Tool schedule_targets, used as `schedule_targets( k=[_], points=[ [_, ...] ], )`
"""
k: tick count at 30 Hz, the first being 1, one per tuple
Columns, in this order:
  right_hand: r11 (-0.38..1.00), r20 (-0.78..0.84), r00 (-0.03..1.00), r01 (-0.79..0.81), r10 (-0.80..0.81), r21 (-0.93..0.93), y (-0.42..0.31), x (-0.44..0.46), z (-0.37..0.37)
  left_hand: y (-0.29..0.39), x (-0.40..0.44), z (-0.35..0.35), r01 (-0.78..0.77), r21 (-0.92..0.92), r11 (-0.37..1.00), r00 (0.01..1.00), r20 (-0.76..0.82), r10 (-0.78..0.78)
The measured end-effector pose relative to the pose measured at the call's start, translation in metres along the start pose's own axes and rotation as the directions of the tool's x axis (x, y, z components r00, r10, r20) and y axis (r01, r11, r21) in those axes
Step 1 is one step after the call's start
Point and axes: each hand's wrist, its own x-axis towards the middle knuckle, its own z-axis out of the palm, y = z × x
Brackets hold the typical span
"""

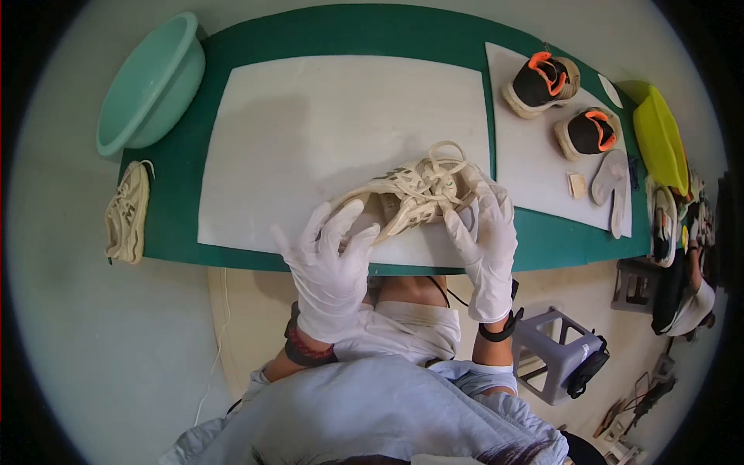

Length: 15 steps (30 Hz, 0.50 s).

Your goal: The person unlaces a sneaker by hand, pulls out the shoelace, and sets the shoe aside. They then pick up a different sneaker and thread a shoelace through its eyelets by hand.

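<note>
A cream lace-up sneaker [411,190] lies on the white board in front of me, its laces tied and a loop standing up at the far side. My left hand [329,263], in a white glove, grips the heel end at the shoe's opening with curled fingers. Wrapped round the toe end is my right hand [487,240], gloved too, thumb on the near side and fingers over the top. The toe is partly hidden by the right hand.
A matching sneaker [128,213] and a mint basin [151,85] stand at the left edge. On the right board [527,178] are two black-and-orange shoes [539,84], insoles [610,182] and a beige piece [576,184]. Beyond are a yellow-green basin [660,139], stools [550,349] and another person [690,306].
</note>
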Motion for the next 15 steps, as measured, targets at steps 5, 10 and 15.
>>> schedule_targets(
  k=[5, 10, 15],
  points=[
    [0.997, -0.015, 0.997, 0.074, -0.075, -0.015, 0.0, -0.007, -0.001, 0.017, 0.012, -0.011, 0.074, -0.135, 0.988, 0.994, 0.096, -0.061],
    [0.953, -0.056, 0.998, -0.02, 0.039, 0.304, 0.017, 0.002, 0.006, 0.022, 0.026, 0.0, 0.056, 0.031, 0.998, 0.985, 0.159, -0.06],
    [0.464, 0.33, 0.886, -0.454, 0.326, 0.76, -0.005, 0.031, -0.024, 0.011, 0.021, 0.018, 0.009, 0.051, 0.999, 1.0, 0.002, -0.009]
  ],
)
